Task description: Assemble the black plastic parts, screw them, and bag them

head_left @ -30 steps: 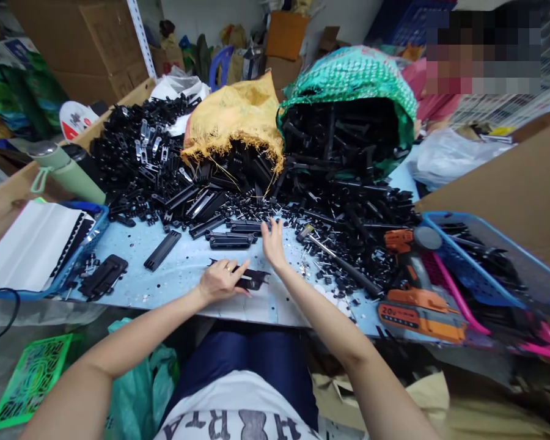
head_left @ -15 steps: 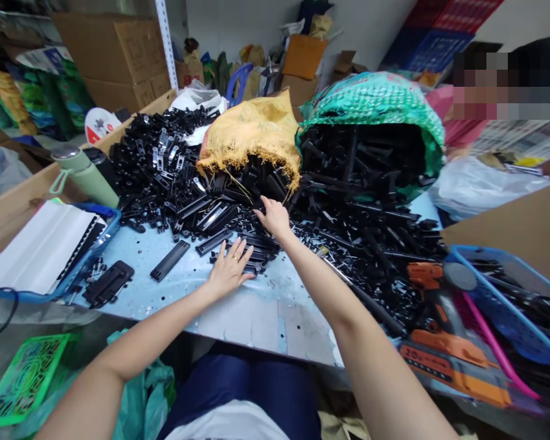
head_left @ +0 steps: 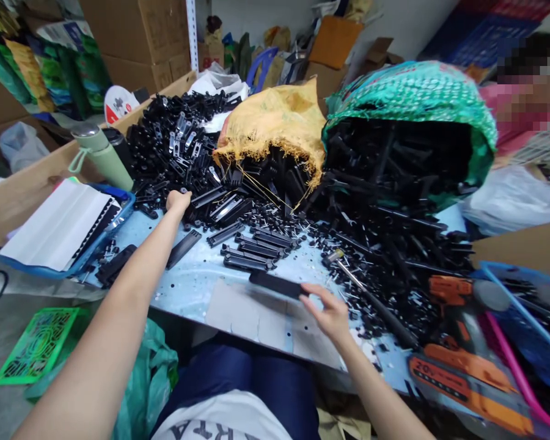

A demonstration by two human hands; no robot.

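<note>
Shift since before — left hand (head_left: 178, 200) at parts pile (head_left: 165, 143), right hand (head_left: 332, 313) on strip (head_left: 275, 284)

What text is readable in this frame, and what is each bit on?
"20V": on the battery base of the orange drill, at the table's right end.
"RTA": on the person's white shirt, with the rest cut off by the frame's edge.
Too blurred to read: print on the cardboard boxes, the round white-and-red sign and the green packs.
No marking: the black strip in the right hand.

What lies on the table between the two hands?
In the head view, several long black plastic strips lie between the left hand and the right hand.
</note>
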